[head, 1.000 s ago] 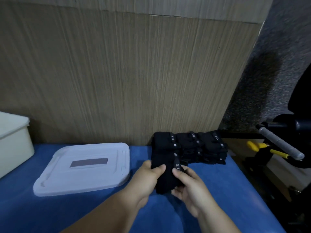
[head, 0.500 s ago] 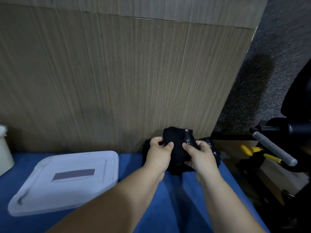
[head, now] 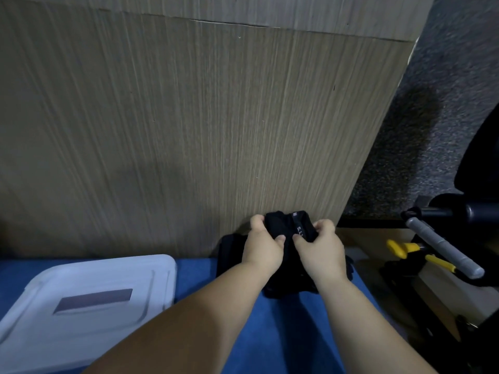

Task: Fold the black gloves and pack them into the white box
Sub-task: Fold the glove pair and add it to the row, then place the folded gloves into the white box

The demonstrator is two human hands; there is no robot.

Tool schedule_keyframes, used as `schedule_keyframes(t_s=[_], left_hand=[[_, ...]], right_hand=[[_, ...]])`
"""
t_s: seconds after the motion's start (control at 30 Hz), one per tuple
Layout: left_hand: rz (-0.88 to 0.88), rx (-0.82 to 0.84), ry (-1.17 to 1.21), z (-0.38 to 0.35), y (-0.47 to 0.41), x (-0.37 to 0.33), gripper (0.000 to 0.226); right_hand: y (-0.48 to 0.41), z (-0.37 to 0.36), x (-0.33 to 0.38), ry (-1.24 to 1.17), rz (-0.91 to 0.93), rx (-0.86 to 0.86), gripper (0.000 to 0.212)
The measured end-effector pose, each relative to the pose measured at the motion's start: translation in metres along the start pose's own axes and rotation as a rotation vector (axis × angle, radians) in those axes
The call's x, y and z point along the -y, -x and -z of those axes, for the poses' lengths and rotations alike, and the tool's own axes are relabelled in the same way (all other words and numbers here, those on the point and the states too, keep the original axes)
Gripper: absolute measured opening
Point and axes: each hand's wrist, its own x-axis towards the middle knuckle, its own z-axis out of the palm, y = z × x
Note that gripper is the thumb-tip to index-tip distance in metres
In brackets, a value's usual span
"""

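Black glove (head: 286, 228) gripped by both hands — left hand (head: 263, 248) and right hand (head: 320, 251) curled around it — above the glove pile (head: 229, 255), beside the white lid (head: 89, 300).

Since earlier: left hand (head: 263, 248), right hand (head: 321, 251) lifted glove (head: 283, 225) up over pile (head: 229, 253).

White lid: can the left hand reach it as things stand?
Probably yes, once it lets go. The left hand grips the black glove with the right hand; the white lid lies flat on the blue surface to its left, nothing standing between.
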Motion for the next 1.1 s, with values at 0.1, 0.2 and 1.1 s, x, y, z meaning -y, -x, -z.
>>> schedule_keyframes(t_s=[0.1,0.2,1.1], left_hand=[[-0.117,-0.027,-0.270,0.001,-0.002,0.007,0.056],[-0.259,-0.096,-0.507,0.003,-0.004,0.014,0.051],[-0.261,0.195,-0.971,0.007,-0.006,0.037,0.055]], right_hand=[[0.001,-0.009,-0.012,0.326,0.069,-0.018,0.044],[0.000,-0.013,-0.022,0.427,0.290,-0.092,0.053],[-0.007,-0.031,-0.051,0.619,0.488,0.212,0.084]])
